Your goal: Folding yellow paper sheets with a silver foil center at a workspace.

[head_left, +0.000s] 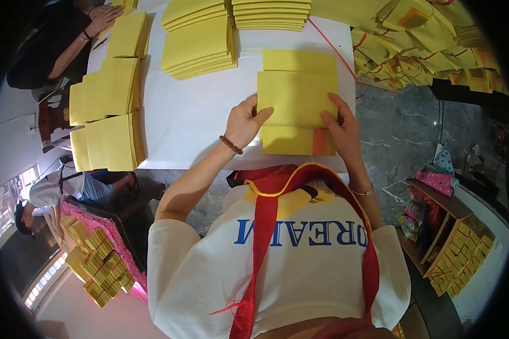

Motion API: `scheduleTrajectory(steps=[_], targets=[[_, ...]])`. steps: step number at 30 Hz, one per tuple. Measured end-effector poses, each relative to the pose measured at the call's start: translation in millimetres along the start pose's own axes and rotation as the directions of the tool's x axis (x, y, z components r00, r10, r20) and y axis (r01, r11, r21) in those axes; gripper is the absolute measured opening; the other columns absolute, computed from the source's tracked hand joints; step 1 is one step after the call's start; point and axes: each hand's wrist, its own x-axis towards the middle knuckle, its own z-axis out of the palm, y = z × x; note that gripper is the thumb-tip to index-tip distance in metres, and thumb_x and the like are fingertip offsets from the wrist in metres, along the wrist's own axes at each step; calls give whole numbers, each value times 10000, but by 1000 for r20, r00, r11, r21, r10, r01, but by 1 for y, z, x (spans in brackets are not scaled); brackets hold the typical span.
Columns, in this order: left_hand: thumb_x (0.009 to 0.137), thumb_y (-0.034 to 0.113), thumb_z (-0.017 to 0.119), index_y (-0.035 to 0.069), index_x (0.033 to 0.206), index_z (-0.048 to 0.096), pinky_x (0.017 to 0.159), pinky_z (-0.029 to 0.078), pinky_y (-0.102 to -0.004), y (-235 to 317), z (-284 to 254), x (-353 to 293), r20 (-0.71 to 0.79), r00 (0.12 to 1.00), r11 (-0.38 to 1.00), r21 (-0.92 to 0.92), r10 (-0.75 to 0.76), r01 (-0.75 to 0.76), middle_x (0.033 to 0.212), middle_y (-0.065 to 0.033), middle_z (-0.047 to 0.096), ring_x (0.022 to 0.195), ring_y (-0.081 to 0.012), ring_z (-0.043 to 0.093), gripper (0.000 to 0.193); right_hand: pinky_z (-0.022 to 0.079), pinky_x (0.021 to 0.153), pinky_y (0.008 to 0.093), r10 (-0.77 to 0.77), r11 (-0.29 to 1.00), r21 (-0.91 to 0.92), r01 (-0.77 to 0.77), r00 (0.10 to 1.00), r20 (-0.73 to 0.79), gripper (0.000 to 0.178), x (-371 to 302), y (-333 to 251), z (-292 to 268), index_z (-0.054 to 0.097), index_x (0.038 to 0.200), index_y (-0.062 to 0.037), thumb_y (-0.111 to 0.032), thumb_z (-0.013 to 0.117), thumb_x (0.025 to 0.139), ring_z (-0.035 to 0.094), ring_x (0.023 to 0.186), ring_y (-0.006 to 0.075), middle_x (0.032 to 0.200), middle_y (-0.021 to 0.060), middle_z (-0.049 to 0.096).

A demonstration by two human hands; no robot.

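Both my hands grip the side edges of a yellow paper sheet [297, 93], possibly folded, near the right end of the white table. My left hand [244, 121], with a beaded bracelet at the wrist, has its thumb on top of the left edge and its other fingers partly hidden. My right hand [343, 123] pinches the right edge between thumb and fingers. More yellow paper [288, 140] with an orange patch shows below this sheet on the near side. Another yellow piece [300, 60] sticks out beyond its far edge.
Stacks of folded yellow paper [198, 48] stand at the back of the white table [201, 121], and more stacks [114, 141] line its left side. Red-tied yellow bundles [418, 45] pile up at far right. Another person's hands [104, 18] rest at far left; a second person [51, 189] is lower left.
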Motion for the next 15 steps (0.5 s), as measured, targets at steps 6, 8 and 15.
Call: scheduleTrajectory(steps=[6, 8, 15], targets=[[784, 185, 625, 19, 921, 597, 518, 393, -295, 9, 2, -6, -50, 996, 995, 64, -72, 75, 612, -64, 541, 539, -150, 485, 217, 464, 705, 227, 60, 997, 53, -61, 998, 18, 429, 3, -3, 4, 539, 1200, -46, -139, 643, 794, 583, 783, 91, 974, 105, 646], [783, 182, 625, 13, 898, 592, 517, 394, -293, 8, 3, -6, -53, 996, 994, 75, -77, 81, 611, -62, 540, 539, -147, 489, 207, 466, 710, 231, 45, 999, -14, -45, 999, 14, 431, 3, -3, 5, 538, 1202, -42, -136, 641, 795, 587, 790, 95, 978, 117, 646], [771, 114, 627, 37, 1164, 406, 482, 375, -283, 1, 8, 2, -87, 995, 995, -95, -39, 31, 570, -44, 517, 500, -128, 473, 458, 464, 690, 236, 105, 994, -31, -105, 994, -6, 416, 5, 2, 6, 557, 1186, -53, -160, 635, 791, 599, 750, 109, 915, 109, 662]])
